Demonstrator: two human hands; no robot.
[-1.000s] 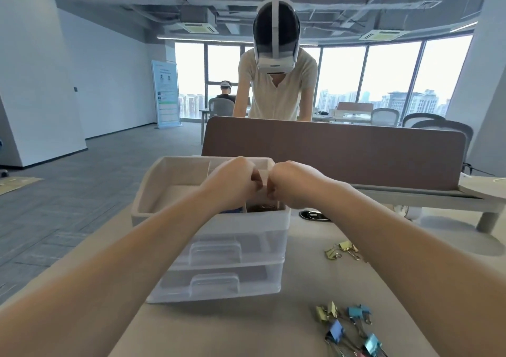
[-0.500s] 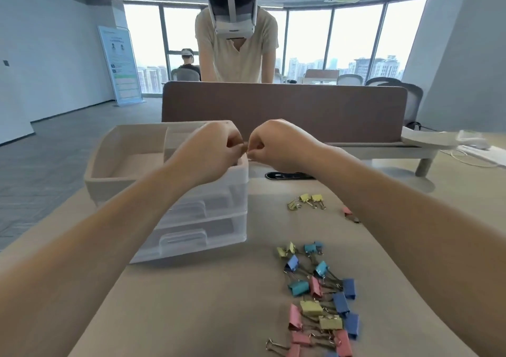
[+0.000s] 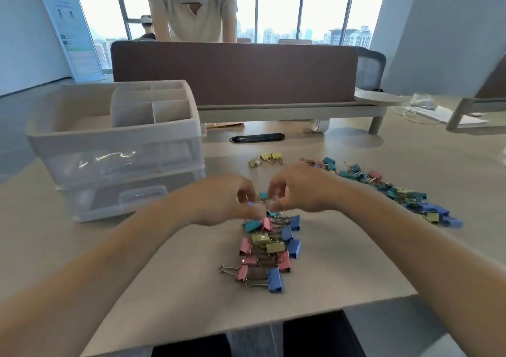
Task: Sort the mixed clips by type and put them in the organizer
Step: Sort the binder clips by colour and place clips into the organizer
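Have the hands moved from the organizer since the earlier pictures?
Yes. The left hand and right hand left the organizer top, coming nearer, now at the clip pile.

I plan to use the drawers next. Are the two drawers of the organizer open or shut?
Shut. Both drawer fronts sit flush with the organizer body; neither is pulled out.

brown divider panel [image 3: 232, 71] upright across table [image 3: 356, 260] | person [image 3: 191, 19] in headset behind it | black grommet [image 3: 257, 138] in tabletop

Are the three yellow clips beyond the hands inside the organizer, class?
No, the three yellow clips lie on the table, to the right of the organizer and apart from it.
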